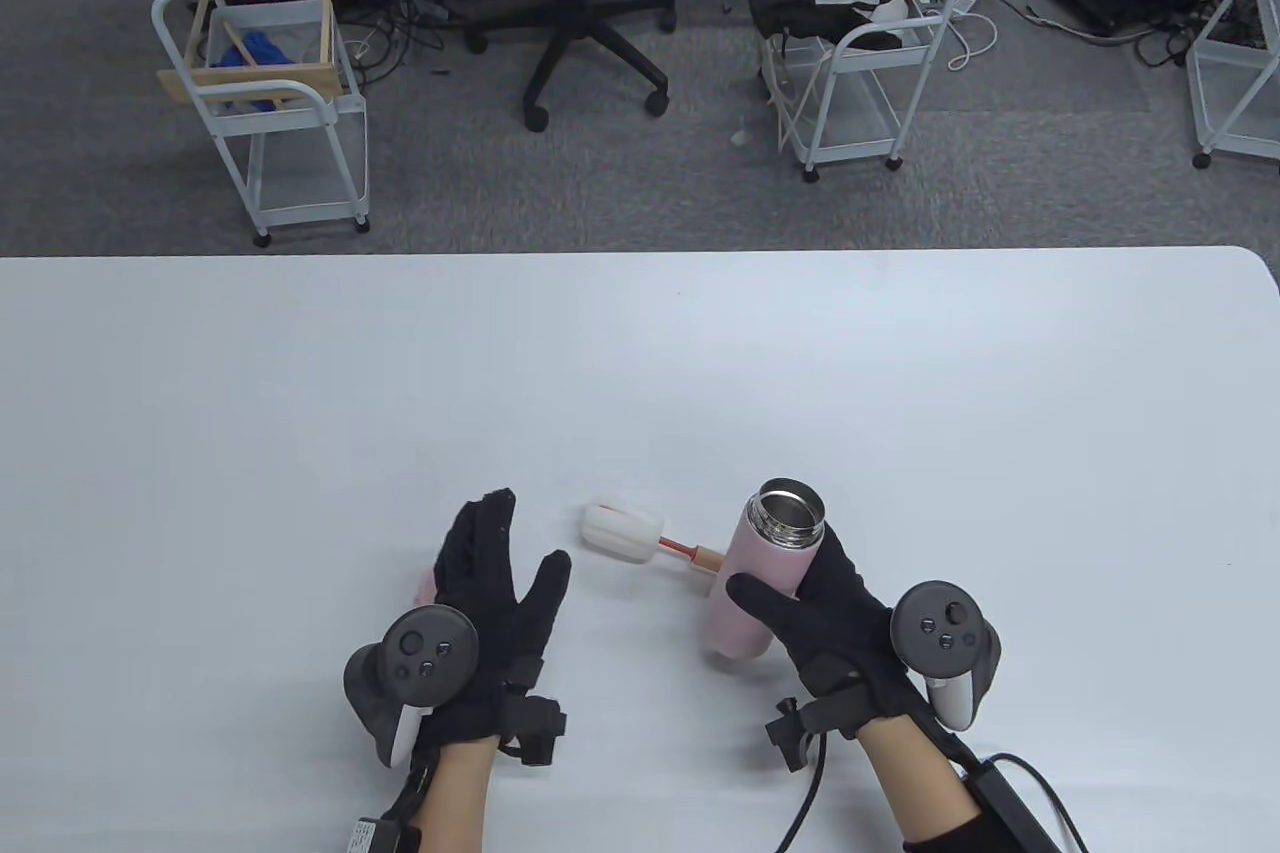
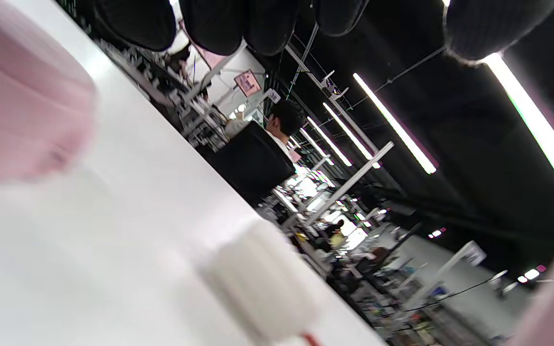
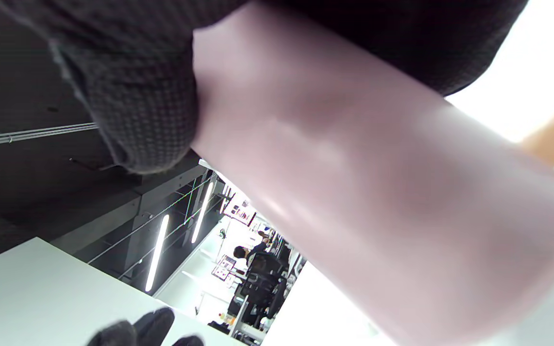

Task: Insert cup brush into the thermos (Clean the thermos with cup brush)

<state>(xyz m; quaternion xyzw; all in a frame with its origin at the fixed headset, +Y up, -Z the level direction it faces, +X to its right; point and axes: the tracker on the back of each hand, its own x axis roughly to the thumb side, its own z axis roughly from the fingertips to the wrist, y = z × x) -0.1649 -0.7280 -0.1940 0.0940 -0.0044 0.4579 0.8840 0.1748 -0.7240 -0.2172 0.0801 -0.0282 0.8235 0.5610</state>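
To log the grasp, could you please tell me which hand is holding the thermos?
The right hand grips the pink thermos; the left hand lies flat, fingers spread, holding nothing.

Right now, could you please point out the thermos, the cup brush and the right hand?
thermos [image 1: 752,583]: table view, pink body.
cup brush [image 1: 623,533]: table view, white sponge head.
right hand [image 1: 835,608]: table view, gloved back.

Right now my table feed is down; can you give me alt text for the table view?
The right hand grips an open pink thermos standing on the white table. The cup brush lies flat just left of it, white head pointing away from the thermos. The left hand hovers open beside the brush head, holding nothing.
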